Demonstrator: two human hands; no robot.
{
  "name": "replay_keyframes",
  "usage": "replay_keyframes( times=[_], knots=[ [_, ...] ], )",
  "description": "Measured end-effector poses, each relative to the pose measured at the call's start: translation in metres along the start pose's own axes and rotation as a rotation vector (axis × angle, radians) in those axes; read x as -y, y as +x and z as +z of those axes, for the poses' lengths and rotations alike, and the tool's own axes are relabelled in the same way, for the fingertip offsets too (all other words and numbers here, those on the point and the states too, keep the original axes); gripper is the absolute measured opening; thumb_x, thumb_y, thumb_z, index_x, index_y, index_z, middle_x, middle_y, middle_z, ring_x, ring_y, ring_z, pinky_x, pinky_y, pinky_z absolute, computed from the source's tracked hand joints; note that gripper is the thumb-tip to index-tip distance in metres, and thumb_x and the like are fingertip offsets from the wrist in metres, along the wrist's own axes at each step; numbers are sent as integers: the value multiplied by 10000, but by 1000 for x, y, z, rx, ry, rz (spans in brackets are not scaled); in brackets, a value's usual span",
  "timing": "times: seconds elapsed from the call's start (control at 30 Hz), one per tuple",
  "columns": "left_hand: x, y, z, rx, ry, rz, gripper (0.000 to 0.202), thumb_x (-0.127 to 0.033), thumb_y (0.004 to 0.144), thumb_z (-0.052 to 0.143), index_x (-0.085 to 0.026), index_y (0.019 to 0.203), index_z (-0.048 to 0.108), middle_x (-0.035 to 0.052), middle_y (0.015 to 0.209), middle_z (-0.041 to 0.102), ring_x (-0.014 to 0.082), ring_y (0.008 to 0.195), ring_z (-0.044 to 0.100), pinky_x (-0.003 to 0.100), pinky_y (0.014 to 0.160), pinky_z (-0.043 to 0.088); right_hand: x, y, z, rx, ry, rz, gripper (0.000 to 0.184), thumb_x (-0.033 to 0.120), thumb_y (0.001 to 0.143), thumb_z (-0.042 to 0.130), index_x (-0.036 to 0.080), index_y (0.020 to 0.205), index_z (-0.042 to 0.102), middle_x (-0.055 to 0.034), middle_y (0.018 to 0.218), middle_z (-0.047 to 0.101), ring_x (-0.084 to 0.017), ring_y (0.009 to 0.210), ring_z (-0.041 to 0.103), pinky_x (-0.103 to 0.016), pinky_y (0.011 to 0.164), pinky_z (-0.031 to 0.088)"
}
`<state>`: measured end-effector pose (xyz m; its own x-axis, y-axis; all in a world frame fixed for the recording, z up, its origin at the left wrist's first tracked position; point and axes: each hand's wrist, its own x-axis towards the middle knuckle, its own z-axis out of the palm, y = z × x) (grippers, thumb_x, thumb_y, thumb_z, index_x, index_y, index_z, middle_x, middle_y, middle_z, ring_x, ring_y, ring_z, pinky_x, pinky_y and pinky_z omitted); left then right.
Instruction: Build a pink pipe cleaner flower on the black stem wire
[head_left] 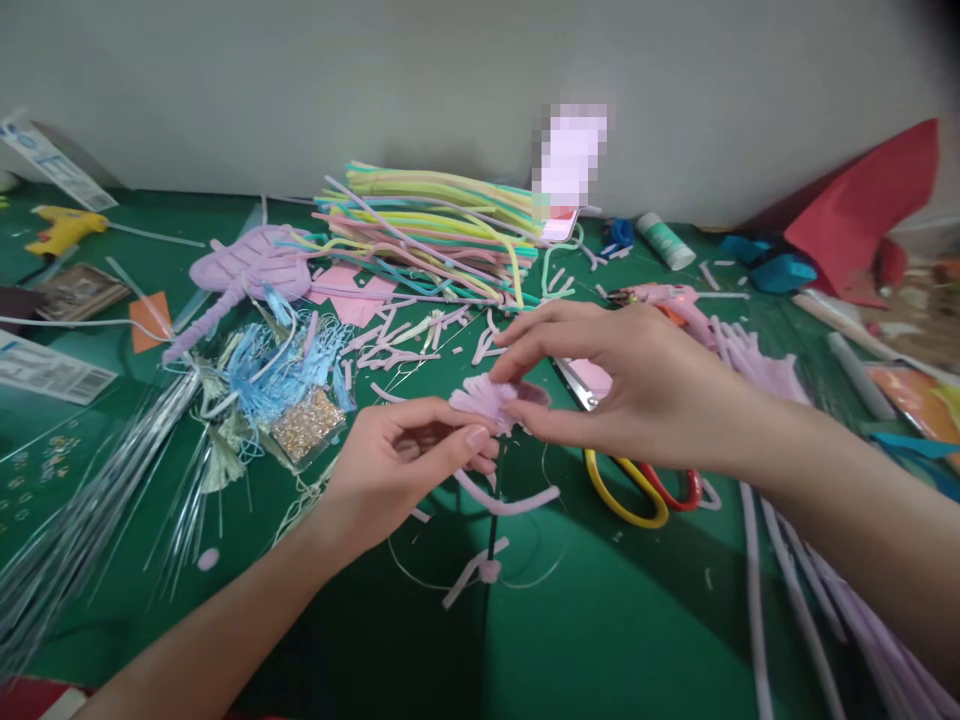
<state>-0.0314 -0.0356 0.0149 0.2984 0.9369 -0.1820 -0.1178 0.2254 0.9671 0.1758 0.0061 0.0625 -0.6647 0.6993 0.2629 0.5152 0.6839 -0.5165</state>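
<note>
Between both hands, over the middle of the green table, is a small fluffy lilac piece [484, 397] of bent pipe cleaners, fanned out like petals. My left hand [420, 465] pinches its lower edge between thumb and fingers. From the upper right, my right hand [600, 370] grips its other side with thumb and fingertips. A curved lilac pipe cleaner [517, 502] hangs just below my left fingers. Under my right hand lie scissors [630, 490] with yellow and red handles, their blades partly hidden.
Behind lies a bundle of colored pipe cleaners [442, 230], with a phone [574, 165] upright beside it. At left are a lilac leaf-shaped piece [255, 265], blue tassels [274, 355] and a yellow glue gun [67, 230]. Pink pliers [664, 295] and lilac pipe cleaners [802, 570] lie right.
</note>
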Motion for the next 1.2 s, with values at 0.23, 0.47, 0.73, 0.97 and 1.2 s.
replay_keyframes(
  times=[0.23,0.47,0.73,0.97,1.2],
  knots=[
    [3,2,-2,39,16,-52,22,-233,799,773,-214,807,781,-36,730,776,92,668,723,132,669,578,0,6,-1,53,26,33,55,200,784,657,191,835,672,-14,805,715,-177,777,655,-323,725,484],
    [-1,9,0,-21,73,-87,203,-379,792,766,-184,750,734,-12,693,701,107,632,634,161,557,495,-1,10,5,18,60,-2,74,209,785,670,185,848,701,-40,867,735,-198,863,671,-330,762,499],
    [-5,8,-1,-66,380,-53,255,-397,862,615,-191,712,633,-14,645,584,130,562,535,233,510,441,-3,13,9,18,161,64,88,288,824,672,228,846,732,-29,891,747,-211,920,677,-344,804,524],
    [-9,4,-4,-225,622,301,139,-357,901,618,-222,936,619,10,931,626,165,886,606,239,724,487,-4,14,11,42,380,146,83,278,843,669,220,840,728,-2,848,746,-150,765,674,-288,728,519],
    [-12,5,0,-211,563,313,111,-232,904,588,-226,794,602,-20,806,620,133,757,591,227,674,476,-13,15,17,155,562,230,141,336,860,648,204,878,696,-4,857,728,-140,767,669,-256,678,514]
  ],
)
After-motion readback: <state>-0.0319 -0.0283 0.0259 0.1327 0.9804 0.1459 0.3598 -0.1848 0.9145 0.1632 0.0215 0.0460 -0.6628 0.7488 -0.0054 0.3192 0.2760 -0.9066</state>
